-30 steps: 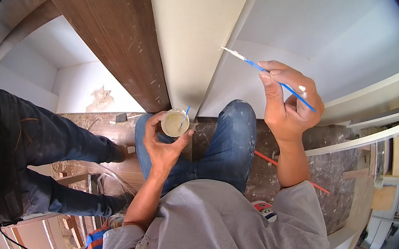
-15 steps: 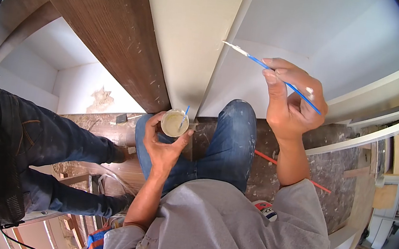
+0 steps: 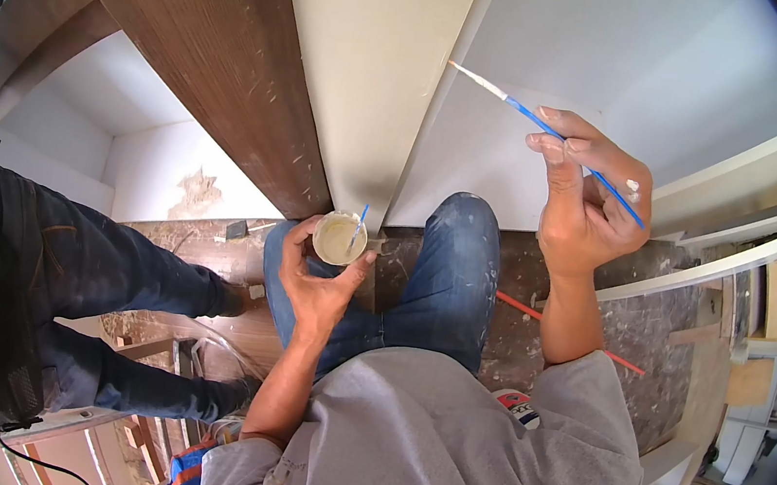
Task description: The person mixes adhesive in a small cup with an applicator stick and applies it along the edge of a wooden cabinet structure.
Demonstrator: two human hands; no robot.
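Observation:
My left hand [image 3: 318,292] is wrapped round a small cup [image 3: 340,239] of pale paste, with a second blue stick standing in it. Between the thumb and fingers of my right hand [image 3: 596,196] is a thin blue brush [image 3: 523,111], its end coated white. The brush tip meets or nearly meets the right edge of a cream panel [image 3: 377,35]; actual contact is too fine to tell. White smears mark my right fingers. Left of the cream panel runs a dark brown wooden board [image 3: 229,35].
Another person in dark jeans [image 3: 131,258] stands at the left. A red rod [image 3: 518,306] lies on the stained floor [image 3: 593,328]. White panels [image 3: 620,47] rise at the right, above a curved pale strip [image 3: 729,263]. A labelled tub [image 3: 518,409] is beside my shirt.
My right hand has moved up and to the right with the brush, whose tip has travelled up along the panel's edge. My left hand and the cup have hardly moved.

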